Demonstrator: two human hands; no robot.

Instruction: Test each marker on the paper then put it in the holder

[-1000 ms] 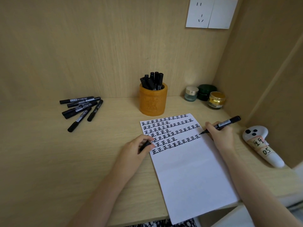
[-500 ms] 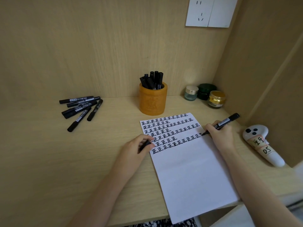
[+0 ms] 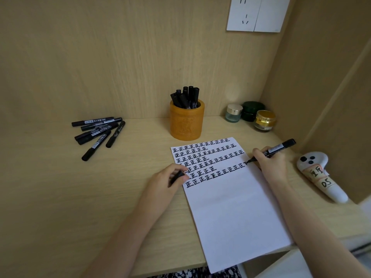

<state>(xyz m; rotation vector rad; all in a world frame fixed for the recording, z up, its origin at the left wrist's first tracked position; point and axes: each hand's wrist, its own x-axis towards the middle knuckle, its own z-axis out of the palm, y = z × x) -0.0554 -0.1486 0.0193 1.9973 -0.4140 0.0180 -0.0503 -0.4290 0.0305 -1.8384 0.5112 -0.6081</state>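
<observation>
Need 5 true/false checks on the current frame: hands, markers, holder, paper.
1. The right hand holds a marker with its tip on the paper. True.
2. The holder is empty. False: black markers stand in it.
3. The left hand grips a short black piece, seemingly a cap. True.
4. The loose markers lie right of the paper. False: they lie on the desk, left of the holder.
5. Writing fills the whole paper. False: only its upper part is written on; the rest is blank.
</observation>
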